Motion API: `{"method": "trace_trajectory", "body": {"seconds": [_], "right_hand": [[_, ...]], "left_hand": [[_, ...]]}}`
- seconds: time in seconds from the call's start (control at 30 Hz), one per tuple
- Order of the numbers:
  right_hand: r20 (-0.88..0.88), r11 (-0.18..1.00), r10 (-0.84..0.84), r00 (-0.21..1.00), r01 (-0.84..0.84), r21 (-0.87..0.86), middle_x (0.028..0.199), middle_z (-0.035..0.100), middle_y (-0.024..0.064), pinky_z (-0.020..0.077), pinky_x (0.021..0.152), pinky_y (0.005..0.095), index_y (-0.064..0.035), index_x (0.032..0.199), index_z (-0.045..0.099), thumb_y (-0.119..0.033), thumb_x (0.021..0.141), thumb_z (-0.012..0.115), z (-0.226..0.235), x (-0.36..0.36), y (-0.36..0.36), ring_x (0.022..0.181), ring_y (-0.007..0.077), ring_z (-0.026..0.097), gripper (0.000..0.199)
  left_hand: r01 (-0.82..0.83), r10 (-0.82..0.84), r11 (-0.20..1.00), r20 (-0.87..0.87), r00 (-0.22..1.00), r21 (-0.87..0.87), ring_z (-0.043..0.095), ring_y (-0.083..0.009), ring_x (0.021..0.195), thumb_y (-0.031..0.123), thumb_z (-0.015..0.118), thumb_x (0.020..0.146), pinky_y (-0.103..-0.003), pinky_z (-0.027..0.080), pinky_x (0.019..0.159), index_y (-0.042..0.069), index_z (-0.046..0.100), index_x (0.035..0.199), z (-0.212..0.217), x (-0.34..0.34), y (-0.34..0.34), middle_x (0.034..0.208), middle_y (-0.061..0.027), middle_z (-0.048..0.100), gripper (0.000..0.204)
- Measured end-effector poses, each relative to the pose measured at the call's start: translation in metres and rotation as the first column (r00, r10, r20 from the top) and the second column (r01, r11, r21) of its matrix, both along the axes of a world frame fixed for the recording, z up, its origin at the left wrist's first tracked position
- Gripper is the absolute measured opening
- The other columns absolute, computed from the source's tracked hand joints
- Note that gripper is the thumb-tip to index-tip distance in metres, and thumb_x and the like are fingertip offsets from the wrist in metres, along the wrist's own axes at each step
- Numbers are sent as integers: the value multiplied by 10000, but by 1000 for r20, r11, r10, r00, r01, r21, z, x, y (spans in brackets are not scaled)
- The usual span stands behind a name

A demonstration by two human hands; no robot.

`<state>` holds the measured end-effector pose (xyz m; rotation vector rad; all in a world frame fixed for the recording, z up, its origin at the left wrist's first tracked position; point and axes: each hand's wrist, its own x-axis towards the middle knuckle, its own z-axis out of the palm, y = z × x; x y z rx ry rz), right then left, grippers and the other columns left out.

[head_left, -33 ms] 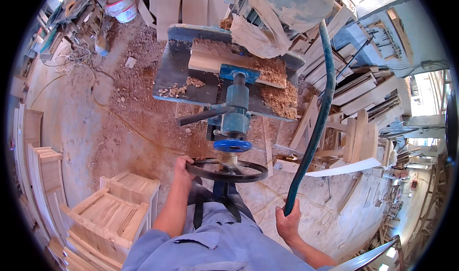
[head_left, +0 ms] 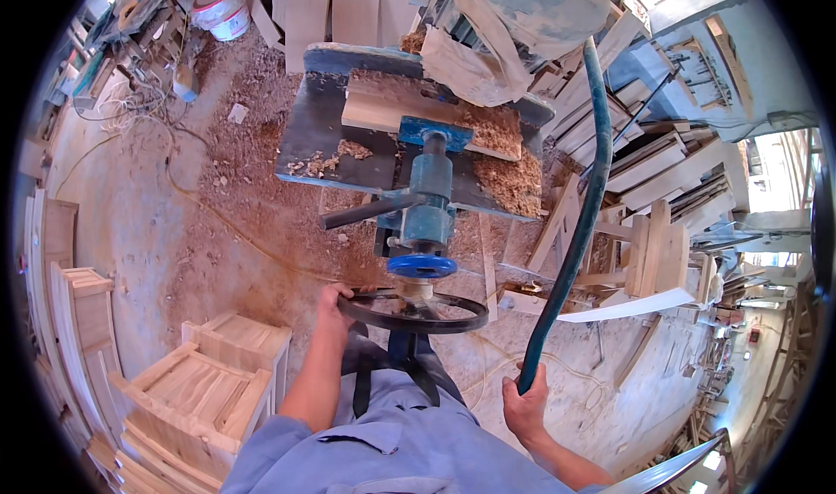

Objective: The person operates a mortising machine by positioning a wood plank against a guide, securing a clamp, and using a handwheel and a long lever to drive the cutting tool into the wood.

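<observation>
My left hand (head_left: 333, 303) is closed round the left side of the black handwheel (head_left: 418, 327) in front of my body. Lower right, my right hand (head_left: 528, 404) grips the bottom end of a long, curved, dark green lever (head_left: 575, 254) that rises to the machine. A wooden board (head_left: 373, 113) lies on the machine's dark table (head_left: 306, 137), partly covered by wood chips (head_left: 509, 185). Against the board's near edge presses a blue clamp (head_left: 435, 133). Between clamp and black wheel sits a smaller blue handwheel (head_left: 421, 266); a dark bar handle (head_left: 370, 211) sticks out leftward.
A dusty, plastic-draped machine housing (head_left: 531, 15) stands behind the table. Wooden cabinet-like pieces (head_left: 218, 381) stack up at lower left. Boards (head_left: 649, 163) lean at right. A hose (head_left: 226, 219) crosses the floor, and a white bucket (head_left: 220, 9) stands far left.
The table, with the board and clamp on it, sits very slightly further left. Both hands keep their holds in the same places.
</observation>
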<state>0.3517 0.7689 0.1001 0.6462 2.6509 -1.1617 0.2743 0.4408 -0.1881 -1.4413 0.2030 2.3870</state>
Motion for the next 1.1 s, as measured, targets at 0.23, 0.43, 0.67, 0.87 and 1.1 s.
{"method": "trace_trajectory", "body": {"seconds": [0.23,0.43,0.67,0.87,1.1], "right_hand": [[26,998,-13,1000,15,-59,640,499,5,405,444,265,-24,1084,513,0,862,656,-16,8,23,481,94,499,265],[138,981,-81,987,104,-166,648,512,7,410,421,265,-27,1076,514,-14,873,664,-5,1,12,464,96,511,252],[14,996,41,999,-39,-84,633,495,3,399,370,265,-24,1072,505,-6,881,641,-38,12,19,418,96,494,235],[8,994,26,1000,-25,-103,639,492,0,396,374,267,-25,1072,507,-4,878,643,-37,12,12,421,96,488,239],[-8,996,41,999,-42,-83,652,494,4,409,425,267,-22,1075,518,-4,872,650,-49,10,5,471,95,506,243]], "left_hand": [[85,-437,711,-343,832,-698,580,-495,1099,74,615,701,-622,488,969,-25,519,1117,-12,20,38,1216,-305,584,438],[-6,47,958,-138,989,286,566,-489,1079,76,604,681,-620,505,935,-31,528,1135,-99,19,16,1186,-280,578,473],[-35,37,999,65,997,-22,584,-393,946,18,513,668,-573,528,850,47,520,1013,2,-5,3,1026,-184,562,346],[-263,273,839,-49,961,-477,542,-229,835,-94,470,792,-435,522,783,99,460,1241,130,-16,51,987,-85,529,488],[-169,170,778,-56,984,-605,558,-160,846,-72,497,882,-347,510,772,95,236,1559,132,-8,71,1019,-63,546,744]]}}
